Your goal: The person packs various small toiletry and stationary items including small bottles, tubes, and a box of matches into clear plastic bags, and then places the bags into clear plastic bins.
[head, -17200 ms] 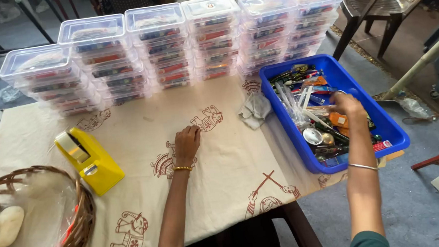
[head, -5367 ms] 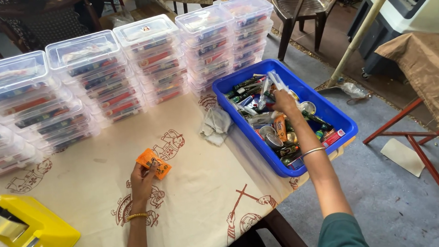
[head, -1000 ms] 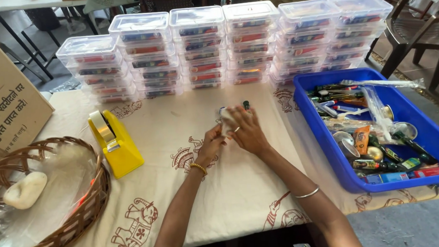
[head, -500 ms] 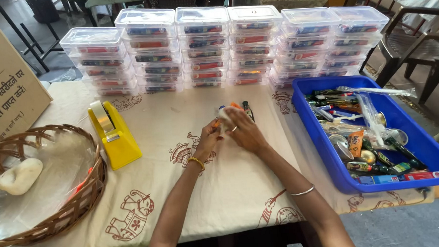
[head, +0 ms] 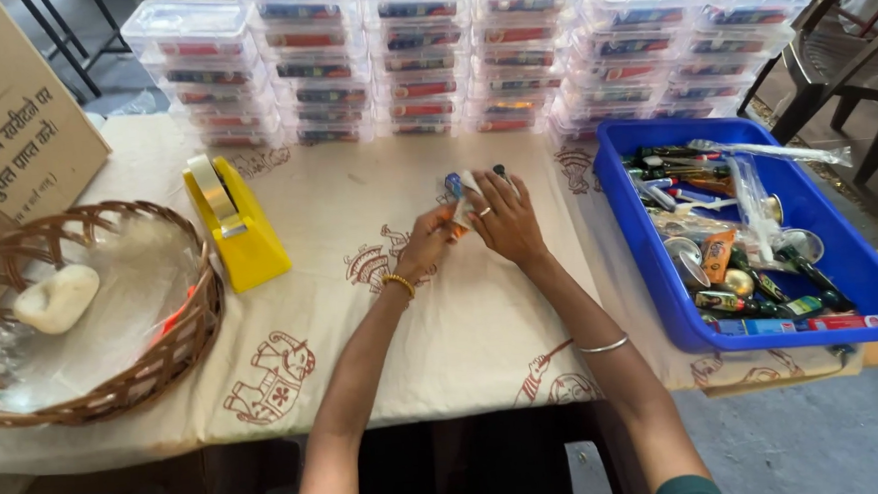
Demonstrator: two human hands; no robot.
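Both my hands meet over the middle of the cream printed tablecloth [head: 327,213]. My left hand [head: 427,244] and my right hand [head: 504,218] together grip a small bundle [head: 459,190]: a white cloth, an orange packet, a blue-tipped piece and a dark pen-like piece sticking out at the top. Their fingers hide most of the bundle. A blue plastic tray [head: 863,270] full of small bottles, tubes, packets and round tins stands to the right of my right hand.
Stacks of clear lidded boxes [head: 419,58] line the table's far edge. A yellow tape dispenser [head: 238,225] stands left of my hands. A wicker basket [head: 178,336] with plastic and a white lump sits at the left. A cardboard box [head: 12,119] is far left; a chair [head: 850,65] far right.
Over the last second my hands stay together on the bundle and shift slightly. Earlier, my right hand reached into the blue tray while my left held an orange packet.
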